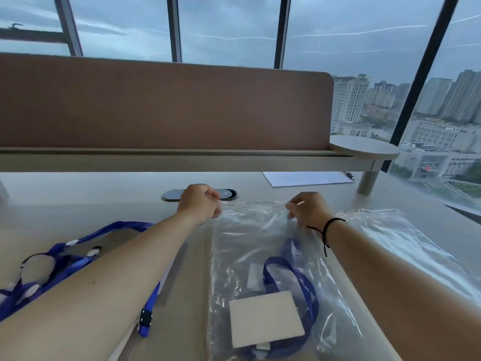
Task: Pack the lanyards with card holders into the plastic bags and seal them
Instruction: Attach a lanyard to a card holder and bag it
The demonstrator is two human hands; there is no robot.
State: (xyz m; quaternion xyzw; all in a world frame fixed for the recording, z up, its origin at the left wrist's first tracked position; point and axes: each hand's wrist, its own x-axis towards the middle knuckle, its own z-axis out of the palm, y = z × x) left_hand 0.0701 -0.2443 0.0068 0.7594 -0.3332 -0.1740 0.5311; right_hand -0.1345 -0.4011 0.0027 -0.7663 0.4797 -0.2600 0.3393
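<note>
A clear plastic bag (242,246) lies on the desk in front of me. Inside it are a blue lanyard (302,277) and a pale card holder (265,319). My left hand (199,203) pinches the far left corner of the bag's top edge. My right hand (308,208) pinches the same edge further right. A black cord circles my right wrist. More blue lanyards with white fittings (52,267) lie in a heap at the left, partly hidden under my left forearm.
Another clear bag (406,238) lies flat to the right. A white sheet (307,178) and a pen (350,175) sit further back. An oval cable port (171,195) is set in the desk. A brown partition (166,105) backs the desk.
</note>
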